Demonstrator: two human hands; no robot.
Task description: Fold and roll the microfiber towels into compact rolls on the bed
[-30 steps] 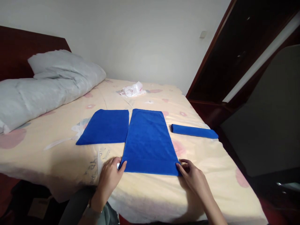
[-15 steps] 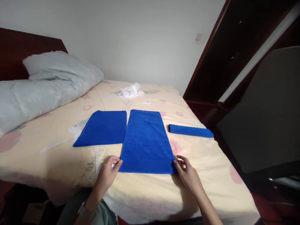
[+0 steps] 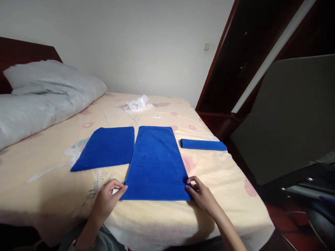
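A blue towel (image 3: pixel 157 160) lies flat and lengthwise in front of me on the bed, its near edge close to the bed's front. My left hand (image 3: pixel 108 198) pinches its near left corner between thumb and fingers. At the near right corner, my right hand (image 3: pixel 200 191) grips the edge, thumb and index fingertip on the cloth. Another blue towel (image 3: pixel 107 146), squarish and flat, lies against the left side of the first. To the right rests a blue towel folded into a narrow strip (image 3: pixel 204 144), apart from both hands.
The bed has a pale floral sheet (image 3: pixel 230 195). A crumpled white plastic bag (image 3: pixel 138 103) lies toward the wall, and a grey quilt (image 3: pixel 52 94) is bunched at the left. Beyond the right edge stand a dark wooden cabinet (image 3: pixel 222 69) and a grey panel (image 3: pixel 290 115).
My view has turned slightly right, so things sit further left. Both hands stay at the towel's near corners. The folded band along its near edge shows less distinctly now.
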